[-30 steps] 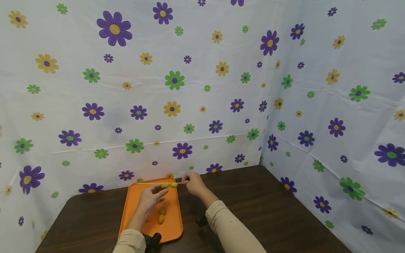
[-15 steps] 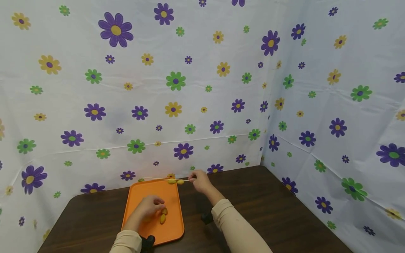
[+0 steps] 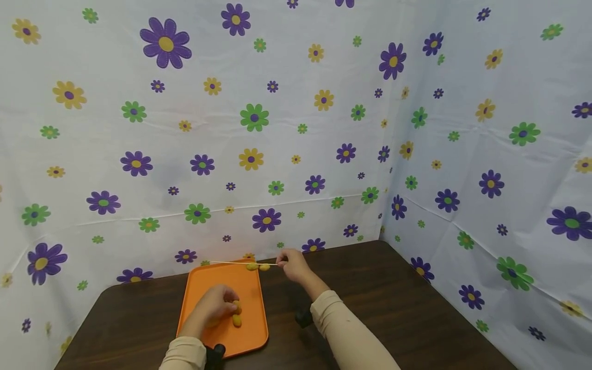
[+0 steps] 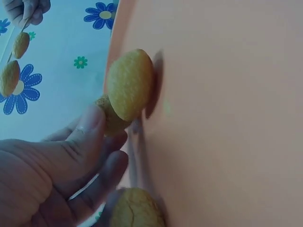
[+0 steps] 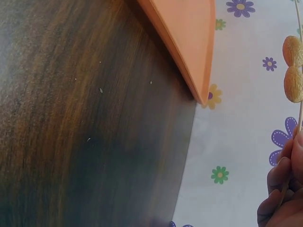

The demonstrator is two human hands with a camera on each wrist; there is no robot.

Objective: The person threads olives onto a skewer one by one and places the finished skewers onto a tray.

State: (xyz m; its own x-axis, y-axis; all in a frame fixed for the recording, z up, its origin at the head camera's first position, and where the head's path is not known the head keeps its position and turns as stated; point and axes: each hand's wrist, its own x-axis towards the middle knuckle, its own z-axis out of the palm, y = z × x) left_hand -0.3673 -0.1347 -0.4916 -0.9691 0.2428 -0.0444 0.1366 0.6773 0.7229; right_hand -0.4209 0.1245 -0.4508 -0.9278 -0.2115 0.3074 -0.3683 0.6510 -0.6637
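Note:
My right hand [image 3: 294,265] grips one end of a thin wooden skewer [image 3: 226,262] above the tray's far right corner. Threaded on it near the fingers are two wrinkled, yellow-brown oval pieces [image 5: 293,84], touching each other. Over the orange tray [image 3: 250,336], my left hand [image 3: 216,302] pinches a browner oval piece [image 4: 116,122] between thumb and fingers. A smoother yellow oval piece [image 4: 131,85] overlaps it in the left wrist view. Another oval piece [image 4: 136,210] with a cracked skin lies below the fingers, partly cut off by the frame.
The tray lies on a dark wooden table [image 3: 361,298]. A white flower-printed cloth [image 3: 296,128] hangs behind and along the right side. Small pale crumbs [image 5: 101,90] dot the wood. Black wrist gear [image 3: 215,354] sits below each hand.
My left hand has left the skewer and come down to the oval pieces on the tray, closing its fingers on one. The right hand has shifted slightly right with the skewer.

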